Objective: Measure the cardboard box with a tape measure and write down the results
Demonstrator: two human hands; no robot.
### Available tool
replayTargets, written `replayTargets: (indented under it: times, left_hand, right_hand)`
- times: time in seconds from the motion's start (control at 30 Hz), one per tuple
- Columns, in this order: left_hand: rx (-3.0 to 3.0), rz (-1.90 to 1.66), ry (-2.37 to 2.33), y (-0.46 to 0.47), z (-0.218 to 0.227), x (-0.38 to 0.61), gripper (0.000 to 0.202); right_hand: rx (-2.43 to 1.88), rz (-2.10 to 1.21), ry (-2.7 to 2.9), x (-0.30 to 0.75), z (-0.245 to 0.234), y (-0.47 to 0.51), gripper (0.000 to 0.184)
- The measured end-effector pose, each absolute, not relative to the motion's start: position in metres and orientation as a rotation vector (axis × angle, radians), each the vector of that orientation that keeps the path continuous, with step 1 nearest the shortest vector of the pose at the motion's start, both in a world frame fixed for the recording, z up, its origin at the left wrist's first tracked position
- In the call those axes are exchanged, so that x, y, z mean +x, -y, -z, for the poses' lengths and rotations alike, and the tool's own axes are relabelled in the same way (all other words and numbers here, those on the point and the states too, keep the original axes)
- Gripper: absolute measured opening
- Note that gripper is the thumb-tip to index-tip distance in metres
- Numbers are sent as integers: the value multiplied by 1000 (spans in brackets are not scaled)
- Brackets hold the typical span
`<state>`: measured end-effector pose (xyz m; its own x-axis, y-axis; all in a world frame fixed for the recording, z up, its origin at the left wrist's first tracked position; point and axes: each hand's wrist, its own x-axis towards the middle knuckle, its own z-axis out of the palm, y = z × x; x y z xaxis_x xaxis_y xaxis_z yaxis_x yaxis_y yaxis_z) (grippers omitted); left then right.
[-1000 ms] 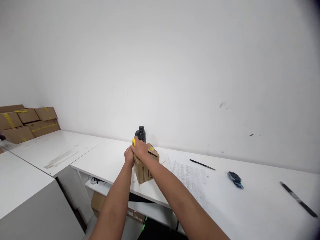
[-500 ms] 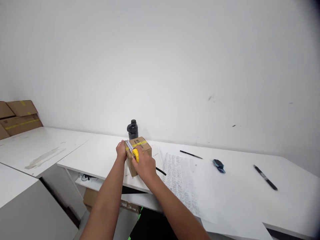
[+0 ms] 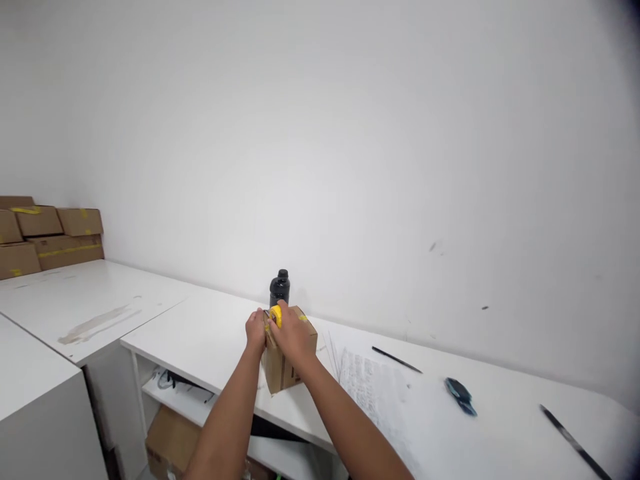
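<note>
A small cardboard box [image 3: 283,370] with yellow tape stands on the white table [image 3: 215,333]. My right hand [image 3: 294,333] lies over the box's top and grips a yellow tape measure [image 3: 275,315] at its far left corner. My left hand [image 3: 256,331] is closed against the box's left top edge; what its fingers pinch is hidden. A black bottle [image 3: 279,289] stands just behind the box, near the wall.
A sheet of written paper [image 3: 380,393] lies right of the box. Further right are a black pen [image 3: 396,359], a dark blue small object [image 3: 460,395] and another black pen [image 3: 575,442]. Cardboard boxes [image 3: 45,237] are stacked far left; another box [image 3: 173,440] sits under the table.
My right hand slid the yellow tape measure back from the box's near face up to its far top corner, and the white tape strip seen earlier no longer shows. The view shifted slightly.
</note>
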<state>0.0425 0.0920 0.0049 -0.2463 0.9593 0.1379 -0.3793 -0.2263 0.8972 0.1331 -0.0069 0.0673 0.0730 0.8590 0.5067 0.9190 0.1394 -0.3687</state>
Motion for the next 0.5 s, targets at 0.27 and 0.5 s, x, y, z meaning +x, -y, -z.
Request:
replayTargets:
  times: [0.27,0.5]
  left_hand:
    - [877,-1661,-910,-86,-8,41,25]
    - [860,-1668,-957,-92,-11,43,28]
  right_hand:
    - [-1699,-8,1906,126,-86,-42,49]
    - [-1430,-123,1434,173,-72,-1,56]
